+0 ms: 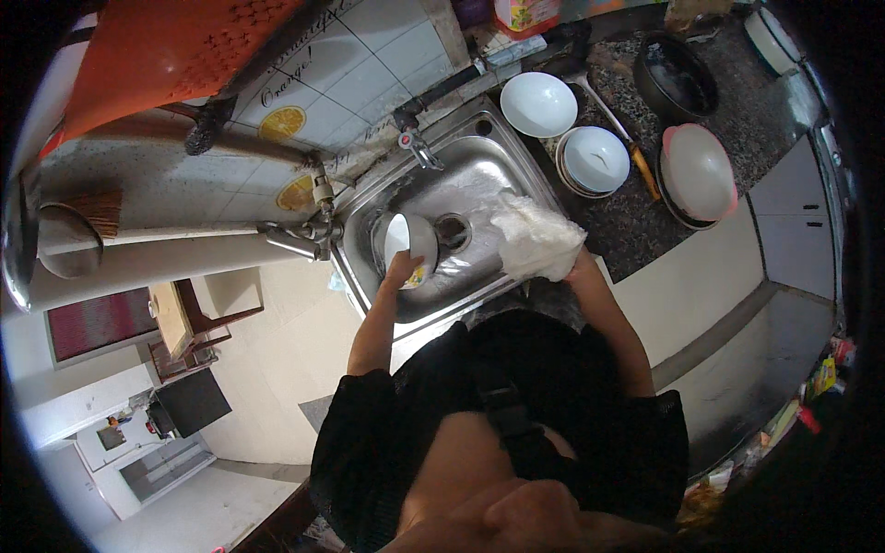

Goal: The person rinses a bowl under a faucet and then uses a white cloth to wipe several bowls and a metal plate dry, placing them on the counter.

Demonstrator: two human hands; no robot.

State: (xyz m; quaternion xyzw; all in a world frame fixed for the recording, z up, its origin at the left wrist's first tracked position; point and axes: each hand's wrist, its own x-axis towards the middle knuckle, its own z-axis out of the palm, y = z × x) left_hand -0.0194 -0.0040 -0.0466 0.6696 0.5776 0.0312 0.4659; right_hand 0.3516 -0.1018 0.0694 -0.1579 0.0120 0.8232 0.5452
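Observation:
Tilted on its side over the left part of the steel sink (524, 147), a white bowl (421, 241) with a yellow pattern is gripped at its rim by my left hand (402, 269). My right hand (581, 269) is closed on a crumpled white cloth (536, 238), which hangs over the sink's right side. Most of the right fingers are hidden behind the cloth. Between the bowl and the cloth lies the round drain (453, 232). A small tap (420, 151) juts from the wall above the sink's far edge.
Right of the sink, the speckled counter holds a white bowl (539, 104), stacked smaller bowls (596, 158), an orange-handled utensil (644, 172), a dark pot (676, 76) and a pink-rimmed basin (698, 172). Pipes with a valve (321, 226) stick out at the sink's left.

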